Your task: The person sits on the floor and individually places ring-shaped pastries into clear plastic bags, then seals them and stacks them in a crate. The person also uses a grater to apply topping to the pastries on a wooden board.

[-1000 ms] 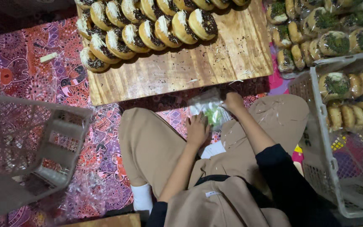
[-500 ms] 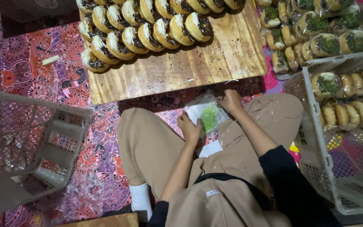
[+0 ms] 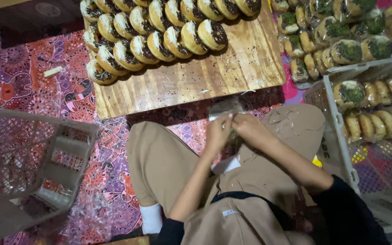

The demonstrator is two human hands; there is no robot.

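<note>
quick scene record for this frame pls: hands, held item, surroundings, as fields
left hand: pinches the clear plastic bag, above the lap
right hand: grips the same bag, touching the left hand
clear plastic bag: crumpled, contents hidden by the fingers
wooden board: on the patterned mat, ahead of the knees
doughnuts: unwrapped, topped, in overlapping rows on the board's far part
white crate: at right, holds bagged doughnuts
grey crate: at left

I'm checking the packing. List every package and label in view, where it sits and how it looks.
Clear plastic bag: crinkled, pinched between left hand and right hand above the lap.
Wrapped doughnuts: clear wrap, green-topped, heaped top right.
Wrapped doughnuts in white crate: right side.
Small white label: on the tan clothing.
</note>
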